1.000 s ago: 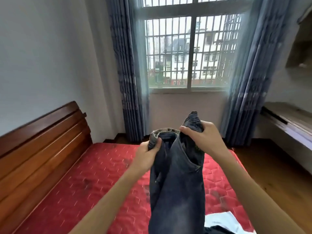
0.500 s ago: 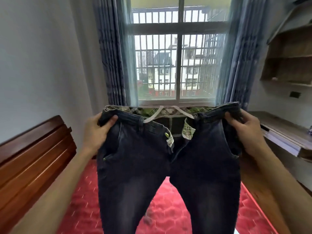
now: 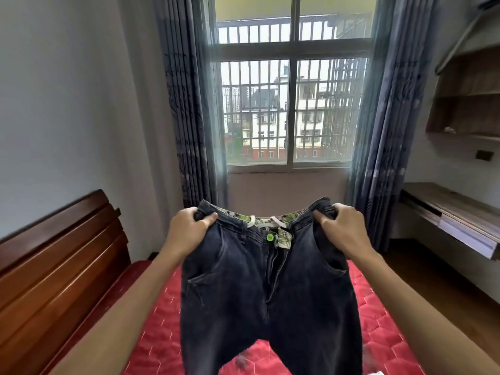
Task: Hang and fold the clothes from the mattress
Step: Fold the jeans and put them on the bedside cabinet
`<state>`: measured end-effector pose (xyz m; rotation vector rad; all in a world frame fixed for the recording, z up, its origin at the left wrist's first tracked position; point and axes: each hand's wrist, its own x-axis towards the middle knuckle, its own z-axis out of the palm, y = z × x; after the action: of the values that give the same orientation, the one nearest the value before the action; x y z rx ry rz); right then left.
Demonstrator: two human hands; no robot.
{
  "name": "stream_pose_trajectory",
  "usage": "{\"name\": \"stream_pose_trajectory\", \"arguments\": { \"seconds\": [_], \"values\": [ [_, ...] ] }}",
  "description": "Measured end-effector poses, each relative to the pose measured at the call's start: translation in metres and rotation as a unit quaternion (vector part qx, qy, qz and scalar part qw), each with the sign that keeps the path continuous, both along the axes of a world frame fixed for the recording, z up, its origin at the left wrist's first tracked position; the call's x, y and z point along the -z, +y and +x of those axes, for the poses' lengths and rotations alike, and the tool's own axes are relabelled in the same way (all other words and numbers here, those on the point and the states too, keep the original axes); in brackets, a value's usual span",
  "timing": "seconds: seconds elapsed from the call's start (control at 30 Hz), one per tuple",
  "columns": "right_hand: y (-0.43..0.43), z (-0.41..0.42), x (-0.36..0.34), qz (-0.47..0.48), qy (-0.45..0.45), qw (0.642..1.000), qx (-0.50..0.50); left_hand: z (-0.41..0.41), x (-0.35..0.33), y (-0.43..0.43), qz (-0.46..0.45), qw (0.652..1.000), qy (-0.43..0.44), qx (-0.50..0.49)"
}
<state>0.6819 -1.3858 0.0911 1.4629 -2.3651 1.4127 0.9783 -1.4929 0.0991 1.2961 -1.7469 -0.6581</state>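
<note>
The fingers (image 3: 189,211) of the left hand (image 3: 189,230) are curled over the left end of the jeans' waistband, the thumb pressed flat on the front of the denim, so the cloth is pinched between thumb and fingers. The fingers (image 3: 341,208) of the right hand (image 3: 342,231) grip the other end the same way, knuckles up and the thumb pointing inward along the band. Both hands sit at about the same height, a little below the centre of the frame, with the waistband stretched loosely between them. Both wrists are roughly straight, and the bare forearms run down and outward to the lower left and lower right corners.

The dark jeans (image 3: 265,290) hang front side toward the camera, fly open, showing a green button, a checked lining and a pale drawstring. Their two legs drop out of the bottom edge of the frame, in front of the red quilted mattress (image 3: 157,336).

A wooden headboard (image 3: 54,266) lines the left side. A barred window (image 3: 292,109) with blue-grey curtains (image 3: 189,117) fills the upper centre, and a wooden desk (image 3: 449,212) and wall shelves (image 3: 465,104) stand at the right.
</note>
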Motion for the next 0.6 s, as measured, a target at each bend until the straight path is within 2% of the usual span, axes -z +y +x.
{"name": "stream_pose_trajectory", "arguments": {
  "seconds": [0.1,0.2,0.33,0.6],
  "values": [
    [-0.004,0.031,-0.011,-0.033,-0.007,0.999,-0.025,-0.032,-0.008,0.021,0.012,1.000,0.012,0.022],
    [-0.003,0.061,-0.026,-0.062,-0.007,0.996,-0.065,-0.062,-0.016,0.042,0.037,0.996,0.069,0.042],
    [0.007,0.084,-0.035,-0.110,0.021,0.984,-0.136,-0.085,-0.027,0.063,0.104,0.972,0.186,0.100],
    [0.022,0.078,-0.024,-0.152,-0.004,0.955,-0.254,-0.088,-0.039,0.075,0.192,0.932,0.286,0.116]
  ]
}}
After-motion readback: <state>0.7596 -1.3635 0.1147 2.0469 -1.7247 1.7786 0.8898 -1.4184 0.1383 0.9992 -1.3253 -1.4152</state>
